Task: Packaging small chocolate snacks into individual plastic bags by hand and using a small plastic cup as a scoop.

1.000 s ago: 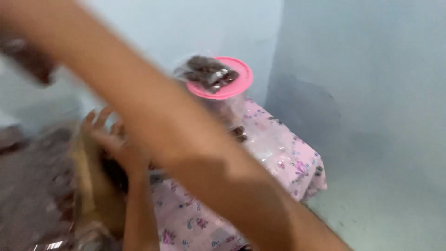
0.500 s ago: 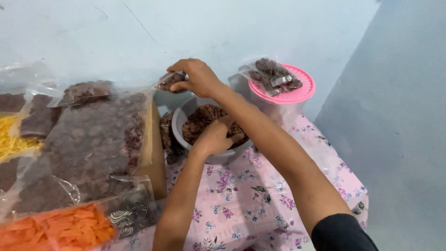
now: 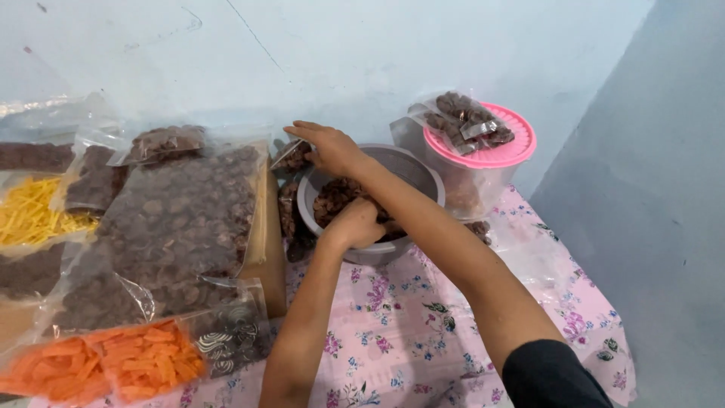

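Note:
A grey bowl (image 3: 423,170) of dark brown snack pieces stands on the pink flowered cloth (image 3: 408,332). My left hand (image 3: 355,223) is down in the bowl, fingers curled into the brown pieces. My right hand (image 3: 328,147) reaches over the bowl's far left rim and rests on a small clear bag of brown snacks (image 3: 293,156), which lies behind the bowl near the wall. Whether the fingers grip that bag is hard to tell.
A clear jar with a pink lid (image 3: 491,155) stands right of the bowl, a small snack bag (image 3: 461,117) on top. Large bags of brown snacks (image 3: 177,219) lean at left, with yellow sticks (image 3: 30,215) and orange sticks (image 3: 106,366). A blue wall (image 3: 377,53) closes the back.
The view swung left and steadied. My right hand lowered the small bag from above the bowl to behind its rim. My left hand pushed deeper into the bowl.

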